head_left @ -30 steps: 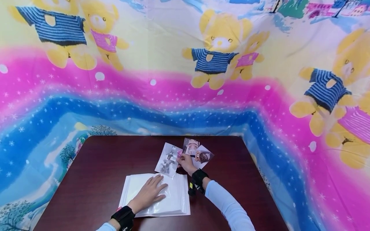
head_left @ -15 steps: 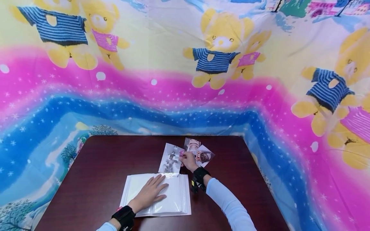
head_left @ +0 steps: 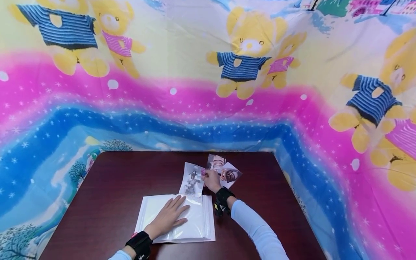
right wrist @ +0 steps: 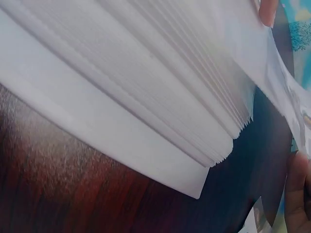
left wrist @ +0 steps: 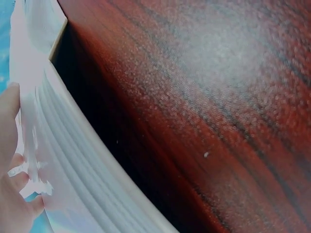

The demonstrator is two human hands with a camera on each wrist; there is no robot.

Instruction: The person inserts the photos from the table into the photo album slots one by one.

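I see: one grey-toned photo (head_left: 191, 179), pinched at its edge by the right hand (head_left: 212, 180), extending to that hand's left; one white album (head_left: 192, 225) beneath the left hand (head_left: 167, 216), fingers spread.

Your album (head_left: 191, 224) is white, your photo (head_left: 191, 180) grey and white, the surface (head_left: 97, 202) dark reddish-brown with darker streaks. Your sleeves (head_left: 255, 224) are light blue, your wrist straps (head_left: 140, 245) black. The backdrop (head_left: 195, 103) before you is banded pink and blue, flecked with white snowflakes (head_left: 24, 144), its yellow bears (head_left: 242, 54) in blue-striped or pink-striped shirts (head_left: 245, 70).
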